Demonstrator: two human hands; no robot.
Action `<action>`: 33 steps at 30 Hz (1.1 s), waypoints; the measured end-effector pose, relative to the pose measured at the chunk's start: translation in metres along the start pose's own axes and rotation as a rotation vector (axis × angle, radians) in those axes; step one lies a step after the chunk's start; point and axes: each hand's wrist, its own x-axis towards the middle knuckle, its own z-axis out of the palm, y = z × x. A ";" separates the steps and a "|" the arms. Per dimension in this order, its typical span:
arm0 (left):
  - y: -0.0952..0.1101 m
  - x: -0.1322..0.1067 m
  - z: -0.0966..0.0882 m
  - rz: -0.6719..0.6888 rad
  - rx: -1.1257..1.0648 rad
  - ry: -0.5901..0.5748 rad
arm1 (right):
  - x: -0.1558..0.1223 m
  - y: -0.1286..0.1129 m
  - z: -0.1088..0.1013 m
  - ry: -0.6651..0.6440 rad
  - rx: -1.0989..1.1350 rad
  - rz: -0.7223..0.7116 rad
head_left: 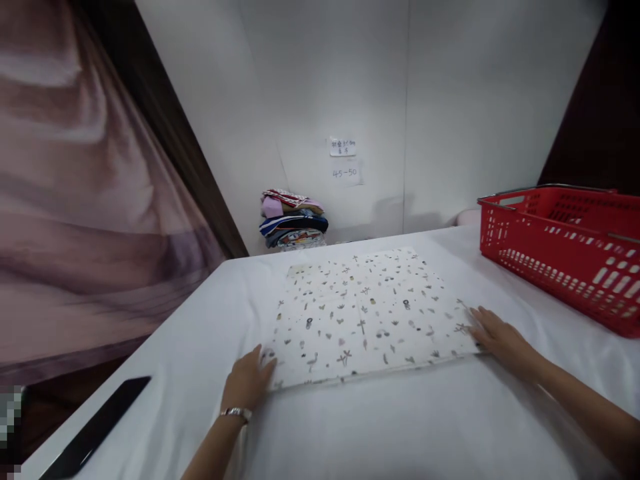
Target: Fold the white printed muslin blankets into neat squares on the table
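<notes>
A white cloth [360, 313] printed with small palm trees, birds and leaves lies folded into a flat rectangle on the white-covered table [350, 433]. At its near left corner is my left hand [246, 381], thumb and fingers apart and touching the cloth's edge. A silver bracelet [237, 414] circles that wrist. My right hand [504, 341] rests at the near right corner with fingers stretched out over the side edge. Whatever lies beneath the fingertips is hidden.
A red plastic basket [555, 240] stands at the right. Folded fabrics [294, 220] are stacked by the back wall, left of paper labels [345, 172]. A long black object [100, 427] lies at the table's left edge. A pinkish curtain [90, 200] hangs at left.
</notes>
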 end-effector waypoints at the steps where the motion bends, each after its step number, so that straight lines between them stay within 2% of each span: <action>1: 0.000 -0.006 -0.002 -0.014 -0.034 -0.003 | -0.007 -0.002 0.002 0.027 -0.007 -0.031; 5: 0.005 -0.021 -0.007 -0.116 -0.201 -0.085 | -0.024 -0.007 0.012 0.027 -0.013 -0.200; 10: 0.008 -0.024 -0.012 -0.160 -0.269 -0.094 | -0.031 0.001 0.019 0.118 -0.014 -0.216; 13: 0.008 -0.025 -0.012 -0.169 -0.272 -0.085 | -0.036 0.006 0.018 0.073 -0.001 -0.258; 17: 0.010 -0.028 -0.007 -0.205 -0.268 -0.065 | -0.043 -0.004 0.010 0.120 -0.032 -0.264; 20: 0.013 -0.031 -0.005 -0.229 -0.283 -0.056 | -0.048 -0.031 0.006 0.148 -0.029 -0.334; 25: 0.017 -0.040 -0.008 -0.295 -0.546 -0.016 | -0.054 -0.109 0.004 0.001 -0.018 -0.590; 29: 0.013 -0.048 -0.005 -0.248 -0.694 -0.020 | -0.053 -0.166 0.008 -0.070 -0.012 -0.770; 31: 0.008 -0.048 -0.001 -0.248 -0.724 -0.009 | -0.051 -0.181 0.017 -0.085 -0.012 -0.810; 33: 0.004 -0.047 0.003 -0.279 -0.742 0.002 | -0.050 -0.186 0.026 -0.094 -0.003 -0.820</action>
